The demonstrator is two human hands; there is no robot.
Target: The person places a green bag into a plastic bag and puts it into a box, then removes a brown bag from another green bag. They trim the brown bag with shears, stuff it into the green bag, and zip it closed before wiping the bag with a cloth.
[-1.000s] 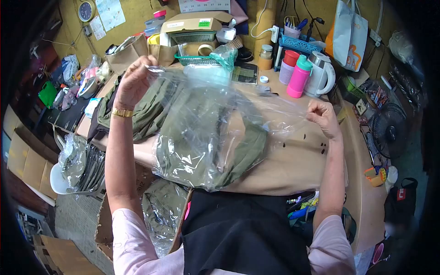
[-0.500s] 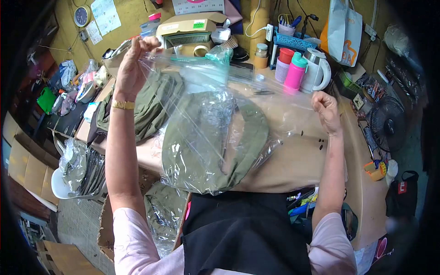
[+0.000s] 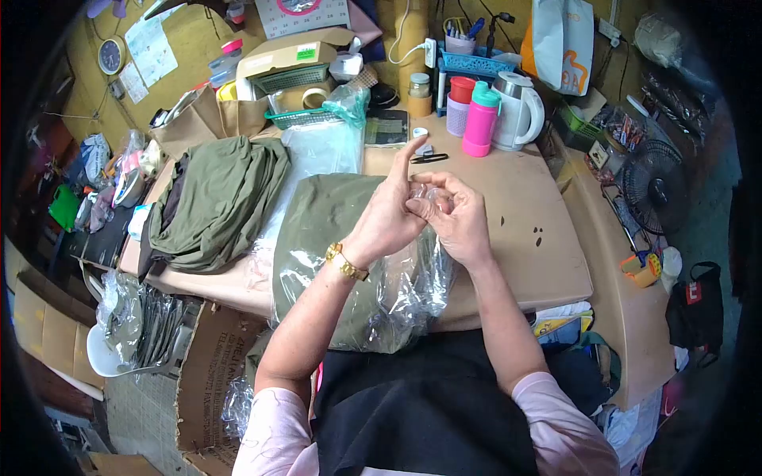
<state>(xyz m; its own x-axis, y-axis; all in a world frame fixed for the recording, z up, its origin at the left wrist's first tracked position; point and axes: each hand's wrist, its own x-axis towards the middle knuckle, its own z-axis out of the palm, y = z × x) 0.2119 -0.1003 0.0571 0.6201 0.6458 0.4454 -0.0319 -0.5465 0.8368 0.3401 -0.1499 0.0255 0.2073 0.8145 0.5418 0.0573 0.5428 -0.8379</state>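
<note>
An olive green garment sits inside a clear plastic bag (image 3: 333, 262) that lies on the tan table (image 3: 524, 238) in front of me. My left hand (image 3: 389, 214) and my right hand (image 3: 452, 214) meet above the bag's right side. Both pinch the gathered open end of the plastic between the fingers. The left index finger points up. A gold watch is on my left wrist.
A pile of loose olive garments (image 3: 214, 198) lies at the table's left. A pink bottle (image 3: 480, 120), a white kettle (image 3: 520, 111), baskets and boxes crowd the back. Small scissors (image 3: 429, 158) lie beyond my hands. A cardboard box (image 3: 206, 373) with bagged items stands lower left.
My hands held the bag's mouth stretched wide and lifted; they have come together over the table, bunching the open end, and the bagged garment now rests flat.
</note>
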